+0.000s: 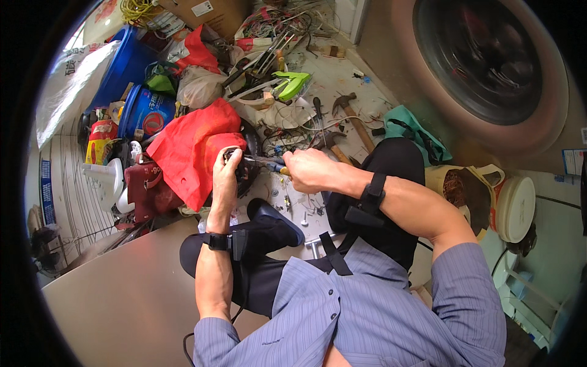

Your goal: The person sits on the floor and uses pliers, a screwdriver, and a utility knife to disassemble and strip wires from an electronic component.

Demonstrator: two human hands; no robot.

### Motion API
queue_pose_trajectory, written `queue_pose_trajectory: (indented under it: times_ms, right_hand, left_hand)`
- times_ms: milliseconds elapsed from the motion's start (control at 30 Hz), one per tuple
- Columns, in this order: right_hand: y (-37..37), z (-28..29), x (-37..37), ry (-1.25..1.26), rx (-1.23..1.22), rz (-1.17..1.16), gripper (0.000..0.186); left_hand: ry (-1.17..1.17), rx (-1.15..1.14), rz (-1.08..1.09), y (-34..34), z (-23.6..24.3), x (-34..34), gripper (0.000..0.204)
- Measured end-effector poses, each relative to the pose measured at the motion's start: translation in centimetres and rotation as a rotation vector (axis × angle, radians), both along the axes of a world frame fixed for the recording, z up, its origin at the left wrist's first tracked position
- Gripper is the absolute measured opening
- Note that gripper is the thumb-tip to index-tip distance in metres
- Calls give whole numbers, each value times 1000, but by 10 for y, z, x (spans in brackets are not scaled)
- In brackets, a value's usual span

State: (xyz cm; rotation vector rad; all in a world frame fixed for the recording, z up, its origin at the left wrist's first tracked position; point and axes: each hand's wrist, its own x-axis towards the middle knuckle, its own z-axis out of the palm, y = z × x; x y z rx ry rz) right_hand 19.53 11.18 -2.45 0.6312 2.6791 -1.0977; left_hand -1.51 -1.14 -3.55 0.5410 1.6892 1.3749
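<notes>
My left hand (225,176) is closed on a small dark part (233,155) beside a crumpled red bag (183,150) and a dark, rounded object (251,137) partly under that bag. My right hand (309,171) grips a tool with a yellow-and-dark handle (281,169), its metal end reaching toward the fingers of my left hand. The tool's tip and the part's details are too small to make out. Loose hammers (358,122) and a screwdriver (318,110) lie on the littered floor just beyond my right hand.
Blue buckets (147,112), bags and a cardboard box (211,12) crowd the left and back. A lime-green tool (291,84) lies among wires. An appliance with a round door (483,58) stands at right, above a teal bag (413,131) and a lidded pail (516,208).
</notes>
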Motion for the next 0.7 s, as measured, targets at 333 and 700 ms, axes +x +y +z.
queue_pose_trajectory:
  times_ms: [333,700]
  right_hand:
    - [9,30,-18,-35,-40,-88,27]
    - [119,145,85,435,-672,-307,49]
  left_hand:
    - [179,38,198,33,-2,-10,27]
    - [-113,243,121,51,27,-5,21]
